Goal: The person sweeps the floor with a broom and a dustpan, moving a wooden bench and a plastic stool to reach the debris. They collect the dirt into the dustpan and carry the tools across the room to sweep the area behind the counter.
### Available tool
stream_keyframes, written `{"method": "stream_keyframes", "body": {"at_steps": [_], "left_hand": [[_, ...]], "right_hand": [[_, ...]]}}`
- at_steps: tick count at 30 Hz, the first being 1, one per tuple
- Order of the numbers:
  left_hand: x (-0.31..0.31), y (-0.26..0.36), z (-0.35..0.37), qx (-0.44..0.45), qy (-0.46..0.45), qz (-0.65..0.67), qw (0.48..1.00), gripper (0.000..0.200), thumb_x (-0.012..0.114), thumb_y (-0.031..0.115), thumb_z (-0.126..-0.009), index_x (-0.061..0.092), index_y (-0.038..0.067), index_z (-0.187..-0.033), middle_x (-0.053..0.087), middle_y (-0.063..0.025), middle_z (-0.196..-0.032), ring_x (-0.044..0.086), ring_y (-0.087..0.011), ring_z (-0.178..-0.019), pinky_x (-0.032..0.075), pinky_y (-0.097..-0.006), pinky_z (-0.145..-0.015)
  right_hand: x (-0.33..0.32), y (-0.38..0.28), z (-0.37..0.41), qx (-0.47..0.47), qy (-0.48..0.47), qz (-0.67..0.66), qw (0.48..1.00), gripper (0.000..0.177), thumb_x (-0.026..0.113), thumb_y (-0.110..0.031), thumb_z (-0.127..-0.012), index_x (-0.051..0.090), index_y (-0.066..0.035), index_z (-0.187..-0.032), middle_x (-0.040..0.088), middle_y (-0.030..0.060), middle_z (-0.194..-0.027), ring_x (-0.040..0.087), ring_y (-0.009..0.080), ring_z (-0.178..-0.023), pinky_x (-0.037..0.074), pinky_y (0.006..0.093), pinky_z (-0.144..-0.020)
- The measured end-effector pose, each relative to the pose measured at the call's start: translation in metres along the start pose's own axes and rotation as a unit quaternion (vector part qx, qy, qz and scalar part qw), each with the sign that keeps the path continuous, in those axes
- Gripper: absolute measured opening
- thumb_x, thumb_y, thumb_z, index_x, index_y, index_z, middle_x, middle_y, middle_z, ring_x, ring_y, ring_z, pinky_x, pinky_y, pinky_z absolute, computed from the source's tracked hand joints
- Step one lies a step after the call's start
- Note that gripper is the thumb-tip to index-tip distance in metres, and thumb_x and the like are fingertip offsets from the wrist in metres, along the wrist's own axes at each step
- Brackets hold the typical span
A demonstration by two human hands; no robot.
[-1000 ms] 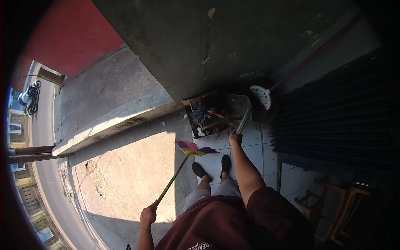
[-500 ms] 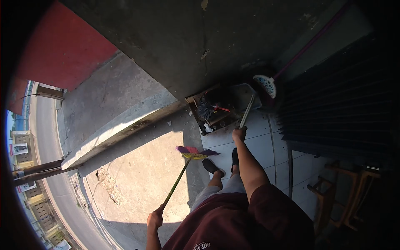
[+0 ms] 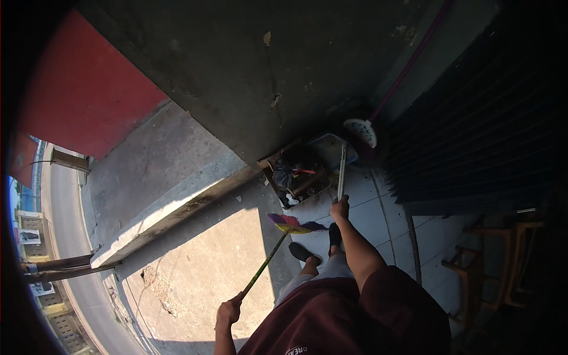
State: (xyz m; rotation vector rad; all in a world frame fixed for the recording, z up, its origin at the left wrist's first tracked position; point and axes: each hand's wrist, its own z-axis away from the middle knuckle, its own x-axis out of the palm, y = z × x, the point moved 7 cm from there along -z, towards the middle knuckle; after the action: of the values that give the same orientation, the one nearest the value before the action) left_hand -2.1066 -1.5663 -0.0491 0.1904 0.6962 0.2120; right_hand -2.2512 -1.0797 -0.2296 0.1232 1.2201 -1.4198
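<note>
My left hand is closed around the green-and-yellow stick of a broom. The broom's purple and red bristles spread out just in front of my shoes, at the line between sunlit concrete and white tile. In my right hand is the pale long handle of a dustpan. The greyish pan at its far end sits in shadow, beside an open box holding a black plastic bag and other rubbish. Shade hides much of the pan and the box's contents.
A second broom with a purple stick leans in the dark corner. Wooden stools stand at right by a dark ribbed shutter. A low concrete ledge runs along the left, and a pile of dry debris lies on the sunlit ground.
The broom head has moved right, closer to my shoes and the tiles. My left hand has shifted slightly right. The dustpan handle now stands more upright in view, and the camera view has turned a little.
</note>
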Motion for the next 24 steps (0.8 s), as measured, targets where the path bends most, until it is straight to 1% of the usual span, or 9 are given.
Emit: {"method": "stream_keyframes", "body": {"at_steps": [11,14,15,18,19,20,21,23,24], "left_hand": [[-0.016,0.067,-0.048,0.071,-0.051,-0.131,0.988,0.043,0.049,0.031,-0.081,0.042,0.023,-0.122,0.056,-0.0132,-0.104,0.054,-0.0305,-0.095,0.044,-0.0388,-0.080],[-0.021,0.102,-0.052,0.070,-0.075,-0.185,0.977,0.050,0.052,0.039,-0.078,0.042,0.018,-0.122,0.055,-0.0141,-0.105,0.052,-0.0314,-0.098,0.042,-0.0378,-0.084],[-0.021,0.116,-0.054,0.063,-0.082,-0.210,0.972,0.052,0.054,0.041,-0.076,0.044,0.016,-0.121,0.055,-0.0148,-0.105,0.051,-0.0313,-0.099,0.042,-0.0370,-0.084],[-0.008,0.143,-0.077,0.111,-0.100,-0.294,0.944,0.056,0.053,0.044,-0.076,0.043,0.014,-0.122,0.053,-0.0161,-0.109,0.052,-0.0303,-0.100,0.042,-0.0364,-0.085],[-0.001,0.145,-0.090,0.128,-0.108,-0.335,0.927,0.057,0.053,0.045,-0.077,0.043,0.013,-0.122,0.052,-0.0160,-0.111,0.053,-0.0293,-0.100,0.042,-0.0358,-0.085],[0.042,0.059,-0.175,0.223,-0.086,-0.179,0.954,0.056,0.051,0.046,-0.077,0.044,0.010,-0.120,0.050,-0.0145,-0.115,0.053,-0.0271,-0.100,0.042,-0.0341,-0.086],[0.045,0.084,-0.181,0.241,-0.087,-0.194,0.947,0.056,0.051,0.046,-0.077,0.044,0.010,-0.120,0.050,-0.0145,-0.115,0.053,-0.0271,-0.100,0.042,-0.0341,-0.086],[0.059,0.137,-0.176,0.286,-0.114,-0.366,0.878,0.062,0.051,0.052,-0.075,0.046,0.007,-0.118,0.054,-0.0131,-0.109,0.052,-0.0294,-0.100,0.042,-0.0344,-0.084],[0.038,0.230,-0.107,0.225,-0.109,-0.408,0.878,0.056,0.048,0.050,-0.076,0.047,0.010,-0.115,0.051,-0.0113,-0.115,0.053,-0.0271,-0.100,0.041,-0.0348,-0.086]], "right_hand": [[-0.071,0.035,0.050,-0.008,0.003,-0.071,0.997,0.030,0.046,-0.024,-0.083,0.031,-0.003,-0.099,0.054,0.0297,-0.078,0.053,0.0456,-0.075,0.042,0.0509,-0.063],[-0.104,0.061,0.062,-0.002,0.005,-0.114,0.993,0.032,0.047,-0.029,-0.083,0.038,-0.002,-0.098,0.056,0.0249,-0.080,0.053,0.0429,-0.076,0.042,0.0467,-0.064],[-0.109,0.079,0.059,-0.022,0.033,-0.120,0.992,0.031,0.049,-0.030,-0.082,0.038,-0.003,-0.093,0.055,0.0185,-0.071,0.056,0.0348,-0.063,0.045,0.0425,-0.055],[-0.143,0.112,0.081,0.093,-0.071,-0.325,0.939,0.030,0.053,-0.031,-0.082,0.035,-0.008,-0.084,0.041,0.0020,-0.057,0.043,0.0104,-0.044,0.039,0.0293,-0.036],[-0.152,0.128,0.086,0.099,-0.094,-0.383,0.914,0.027,0.052,-0.029,-0.083,0.034,-0.010,-0.082,0.039,0.0005,-0.057,0.040,0.0097,-0.043,0.036,0.0282,-0.036],[-0.175,0.138,0.096,0.113,-0.098,-0.418,0.896,0.026,0.052,-0.028,-0.083,0.033,-0.011,-0.082,0.038,-0.0006,-0.058,0.037,0.0086,-0.043,0.034,0.0268,-0.036],[-0.198,0.149,0.108,0.126,-0.105,-0.452,0.877,0.025,0.052,-0.027,-0.084,0.033,-0.012,-0.081,0.037,-0.0018,-0.058,0.035,0.0075,-0.043,0.032,0.0255,-0.037],[-0.225,0.192,0.122,0.155,-0.124,-0.548,0.813,0.024,0.052,-0.027,-0.084,0.033,-0.013,-0.082,0.035,-0.0026,-0.058,0.033,0.0067,-0.043,0.030,0.0238,-0.039],[-0.243,0.213,0.132,0.172,-0.113,-0.575,0.791,0.021,0.052,-0.026,-0.084,0.035,-0.013,-0.081,0.036,-0.0027,-0.058,0.033,0.0071,-0.043,0.030,0.0239,-0.040]]}}
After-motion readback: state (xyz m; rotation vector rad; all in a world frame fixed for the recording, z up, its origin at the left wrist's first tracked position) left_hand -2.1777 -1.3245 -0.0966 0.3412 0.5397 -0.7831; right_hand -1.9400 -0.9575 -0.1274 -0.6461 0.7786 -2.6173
